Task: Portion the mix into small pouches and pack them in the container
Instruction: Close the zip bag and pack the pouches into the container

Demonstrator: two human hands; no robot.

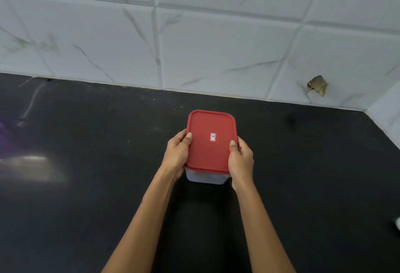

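Single head-worn view, angled down over dark countertop (86, 186)

One item bore markings: a small red-bordered white sticker (213, 137) at the centre of the red lid (207, 153) on the container. Its print, turned sideways, appeared to be two blue characters, too small to make out.

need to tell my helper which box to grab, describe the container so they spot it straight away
On the black countertop below the marble-patterned wall tiles, look near the middle, where the left hand and right hand grip a box from either side. It is the pale container with a red lid, marked by a small sticker at the lid's centre.
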